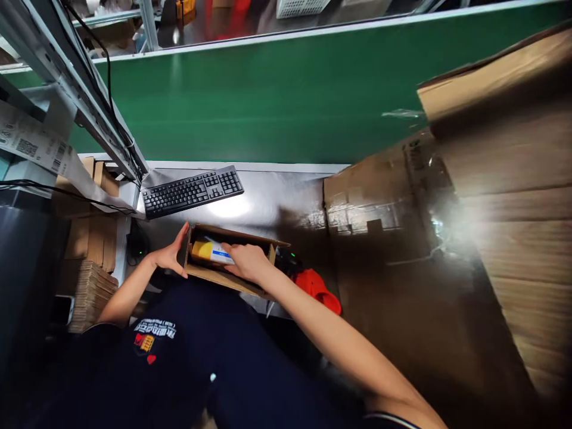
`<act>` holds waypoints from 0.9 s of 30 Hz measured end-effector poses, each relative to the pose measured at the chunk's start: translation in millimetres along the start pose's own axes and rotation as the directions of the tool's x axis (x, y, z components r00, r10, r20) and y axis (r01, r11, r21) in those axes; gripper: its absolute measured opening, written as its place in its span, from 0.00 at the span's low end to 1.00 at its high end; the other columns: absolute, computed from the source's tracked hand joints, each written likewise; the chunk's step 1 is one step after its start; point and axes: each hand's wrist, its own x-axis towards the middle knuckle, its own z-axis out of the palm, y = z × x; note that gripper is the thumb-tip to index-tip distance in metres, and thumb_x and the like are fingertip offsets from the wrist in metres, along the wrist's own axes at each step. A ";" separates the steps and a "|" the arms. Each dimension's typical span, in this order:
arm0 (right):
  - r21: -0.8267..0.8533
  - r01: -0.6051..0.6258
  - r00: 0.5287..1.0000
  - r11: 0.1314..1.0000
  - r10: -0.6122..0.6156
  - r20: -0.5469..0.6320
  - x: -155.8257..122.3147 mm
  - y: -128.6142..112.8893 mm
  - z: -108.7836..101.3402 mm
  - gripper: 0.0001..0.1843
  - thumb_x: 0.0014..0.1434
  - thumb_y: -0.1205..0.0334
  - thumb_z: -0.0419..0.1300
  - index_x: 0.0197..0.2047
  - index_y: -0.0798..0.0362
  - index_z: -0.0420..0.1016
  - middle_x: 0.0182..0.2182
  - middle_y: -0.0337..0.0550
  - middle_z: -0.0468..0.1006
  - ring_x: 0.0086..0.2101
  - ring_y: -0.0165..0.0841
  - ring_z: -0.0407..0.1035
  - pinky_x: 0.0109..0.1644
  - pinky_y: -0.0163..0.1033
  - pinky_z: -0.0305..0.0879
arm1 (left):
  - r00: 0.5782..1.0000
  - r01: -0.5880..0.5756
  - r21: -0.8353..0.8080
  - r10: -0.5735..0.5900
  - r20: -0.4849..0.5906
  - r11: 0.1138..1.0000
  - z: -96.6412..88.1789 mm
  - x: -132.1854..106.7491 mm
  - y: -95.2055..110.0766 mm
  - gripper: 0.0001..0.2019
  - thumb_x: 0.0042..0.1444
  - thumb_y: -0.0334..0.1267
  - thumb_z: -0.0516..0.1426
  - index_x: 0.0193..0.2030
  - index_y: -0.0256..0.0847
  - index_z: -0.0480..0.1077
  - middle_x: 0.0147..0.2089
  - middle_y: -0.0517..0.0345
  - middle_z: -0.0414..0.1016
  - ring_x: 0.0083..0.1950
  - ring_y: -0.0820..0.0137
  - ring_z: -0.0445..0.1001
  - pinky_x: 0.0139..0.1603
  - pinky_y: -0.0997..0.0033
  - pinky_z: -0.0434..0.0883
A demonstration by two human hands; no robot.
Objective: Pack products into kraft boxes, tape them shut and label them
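Observation:
In front of my body a long, narrow cardboard box [214, 275] stands with its top open. My left hand [172, 255] is braced at the box's left end, thumb and fingers spread along the outside. Inside the box lies a yellow and white package [210, 251] with a blue stripe. My right hand [245, 262] reaches into the box, its fingers closed on the right end of that package. The fingertips are partly hidden by the package and the box wall.
A black keyboard [192, 192] lies on the metal table behind the box. A red cap-like object [317, 289] is to the right. Large cardboard boxes [379, 214] fill the right side. Stacked flat cartons [92, 292], a label strip [40, 146] and a metal post stand left. A green panel [268, 101] runs behind.

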 end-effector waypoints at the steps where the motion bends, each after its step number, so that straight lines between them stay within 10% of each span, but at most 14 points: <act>1: -0.016 0.008 1.000 1.000 -0.009 -0.005 -7.3 -0.7 -0.2 0.29 0.64 0.59 0.66 0.67 0.55 0.70 0.52 0.59 0.83 0.49 0.52 0.80 0.52 0.50 0.76 | 1.000 -0.010 0.069 0.010 0.011 0.998 0.4 -2.5 -4.4 0.87 0.28 0.61 0.77 0.80 0.44 0.19 0.83 0.37 0.16 0.83 0.41 0.26 0.81 0.41 0.35; 7: 0.174 0.091 0.978 0.981 -0.055 -0.202 -51.7 1.3 -3.0 0.27 0.65 0.55 0.64 0.67 0.47 0.74 0.59 0.48 0.80 0.54 0.49 0.79 0.55 0.49 0.78 | 0.985 -0.153 0.441 0.175 -0.009 0.884 -5.1 2.7 -6.6 0.77 0.37 0.61 0.74 0.81 0.40 0.27 0.82 0.29 0.35 0.82 0.35 0.38 0.80 0.34 0.33; 13: 0.260 0.233 0.882 0.937 -0.091 -0.461 -81.1 4.2 -7.3 0.20 0.71 0.55 0.56 0.61 0.47 0.80 0.53 0.47 0.84 0.49 0.46 0.82 0.50 0.47 0.81 | 0.925 -0.356 0.386 0.380 0.015 0.851 -8.5 16.3 11.4 0.67 0.44 0.58 0.70 0.81 0.40 0.35 0.80 0.31 0.46 0.79 0.35 0.50 0.80 0.38 0.49; 23: 0.130 0.519 0.581 0.845 -0.237 -0.779 -139.3 0.1 -14.5 0.25 0.66 0.64 0.64 0.65 0.42 0.75 0.51 0.41 0.84 0.42 0.39 0.84 0.49 0.41 0.84 | 0.934 -0.344 0.387 0.352 0.052 0.855 -5.3 10.9 20.9 0.65 0.46 0.61 0.69 0.81 0.34 0.39 0.80 0.28 0.45 0.80 0.36 0.47 0.81 0.43 0.49; 27: 0.233 0.469 0.596 0.852 -0.110 -0.795 -167.7 8.8 -11.2 0.25 0.62 0.62 0.67 0.62 0.35 0.78 0.49 0.37 0.85 0.41 0.41 0.84 0.49 0.44 0.85 | 0.947 -0.304 0.352 0.320 0.016 0.885 1.5 13.8 22.9 0.62 0.41 0.63 0.71 0.78 0.39 0.50 0.79 0.34 0.50 0.80 0.38 0.50 0.81 0.44 0.50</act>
